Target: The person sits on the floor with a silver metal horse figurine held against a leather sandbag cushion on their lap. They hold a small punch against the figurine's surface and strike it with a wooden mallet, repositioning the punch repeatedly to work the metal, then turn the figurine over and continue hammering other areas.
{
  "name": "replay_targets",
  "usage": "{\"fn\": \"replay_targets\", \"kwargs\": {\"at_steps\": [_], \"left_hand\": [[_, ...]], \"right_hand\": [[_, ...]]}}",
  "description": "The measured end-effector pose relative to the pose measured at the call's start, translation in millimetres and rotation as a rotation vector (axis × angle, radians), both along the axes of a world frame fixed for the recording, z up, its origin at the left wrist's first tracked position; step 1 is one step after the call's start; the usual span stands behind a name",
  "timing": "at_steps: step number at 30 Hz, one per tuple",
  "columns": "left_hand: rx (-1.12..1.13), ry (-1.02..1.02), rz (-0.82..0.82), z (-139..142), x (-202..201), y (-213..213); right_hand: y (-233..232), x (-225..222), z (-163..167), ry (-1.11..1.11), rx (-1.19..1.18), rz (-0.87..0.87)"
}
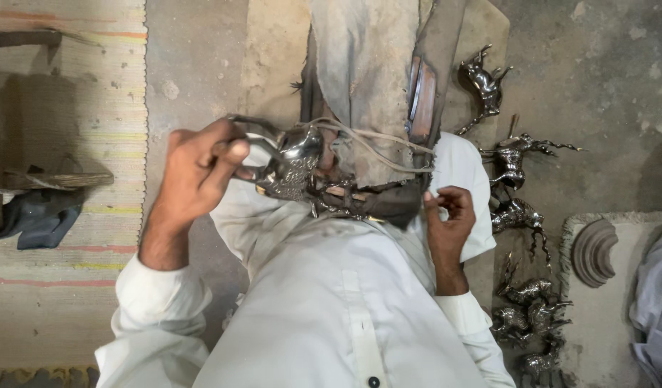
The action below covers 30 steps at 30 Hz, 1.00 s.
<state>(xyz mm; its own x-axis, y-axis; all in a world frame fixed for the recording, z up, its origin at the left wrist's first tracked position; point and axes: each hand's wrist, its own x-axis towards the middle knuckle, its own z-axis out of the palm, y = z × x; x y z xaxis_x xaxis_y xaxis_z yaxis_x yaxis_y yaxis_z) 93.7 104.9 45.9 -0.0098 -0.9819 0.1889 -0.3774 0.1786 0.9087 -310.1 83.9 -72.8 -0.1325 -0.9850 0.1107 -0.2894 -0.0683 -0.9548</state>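
You are holding a shiny metal animal figurine (291, 169) in your left hand (198, 176), with the grip curled and pinching its slender upper parts while the body is hanging just above your lap and pressing against a worn leather strap pad (367, 86) that is lying over your knees. A pale cord (374, 147) is running from the figurine across that pad toward your right side. Your right hand (449, 212) is resting on the white cloth (331, 287) of your garment beside the pad, its grip loosely curled and closing on nothing that shows, fingertips only touching fabric. The figurine is looking like cast metal: stiff, fairly heavy for its size, slick where polished, with thin legs and horns that are likely bending or snapping under leverage, so you are better off taking it by the thick body than by the limbs. On the floor (604, 65) to your right, a row of similar metal figurines (517, 215) is lying, and a ridged round disc (593, 251) is sitting on a mat beyond them.
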Motion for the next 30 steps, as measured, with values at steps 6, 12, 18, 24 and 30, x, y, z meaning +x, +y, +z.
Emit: {"fn": "replay_targets", "kwargs": {"at_steps": [6, 12, 18, 24, 30], "left_hand": [[-0.155, 0.153, 0.082, -3, 3, 22], [-0.122, 0.603, -0.017, -66, -50, -35], [0.025, 0.592, -0.065, -81, -93, -78], [0.042, 0.374, -0.014, -74, -92, -93], [0.024, 0.344, -0.033, -77, -88, -93]], "right_hand": [[15, -4, 22, 0.08, 0.062, 0.425], [26, 38, 68, -0.865, 0.093, 0.662], [-1, 47, 85, -0.28, -0.351, 0.565], [-31, 52, 96, 0.478, -0.779, 0.57], [-42, 70, 75, 0.545, -0.831, 0.772]]}}
